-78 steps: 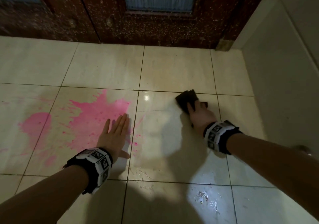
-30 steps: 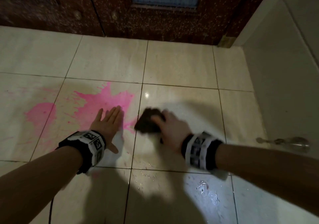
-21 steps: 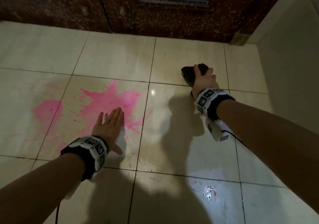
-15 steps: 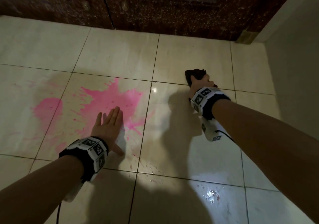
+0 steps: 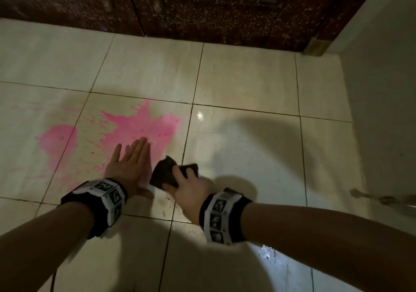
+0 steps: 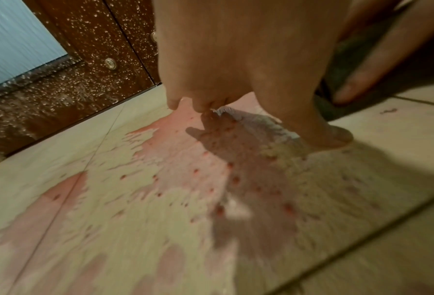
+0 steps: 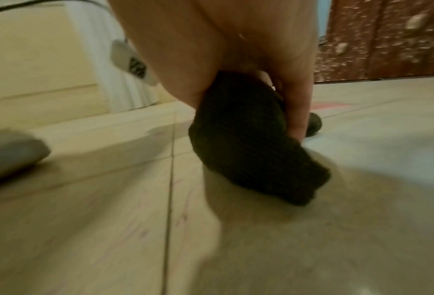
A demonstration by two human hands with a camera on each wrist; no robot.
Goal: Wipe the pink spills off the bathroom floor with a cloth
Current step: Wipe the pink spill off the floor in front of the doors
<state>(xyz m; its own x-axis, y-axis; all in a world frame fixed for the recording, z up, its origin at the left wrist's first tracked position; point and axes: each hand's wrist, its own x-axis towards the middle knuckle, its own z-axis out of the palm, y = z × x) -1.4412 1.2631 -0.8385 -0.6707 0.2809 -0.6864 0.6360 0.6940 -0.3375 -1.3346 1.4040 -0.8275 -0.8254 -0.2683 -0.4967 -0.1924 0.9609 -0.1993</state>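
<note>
A dark, coarse-knit cloth (image 5: pixel 165 172) sits bunched on the glossy cream floor tiles (image 5: pixel 243 78), straddling a grout line just right of the left hand (image 5: pixel 130 165). The right hand (image 5: pixel 191 185) presses down on it with fingers curled over the top and the thumb hooked along its near edge, gripping the cloth; from the right wrist view the fabric (image 7: pixel 248 139) shows a ribbed weave and folds thickly under the palm. The left hand lies flat on the tile, fingers straight and held together, their tips at the near edge of the large pink spill (image 5: pixel 141 125), a jagged star-shaped splash. A second, rounder pink patch (image 5: pixel 58 138) lies further left across another grout line. Behind stands a dark brown wooden door (image 5: pixel 202 10), speckled with pale droplets.
</note>
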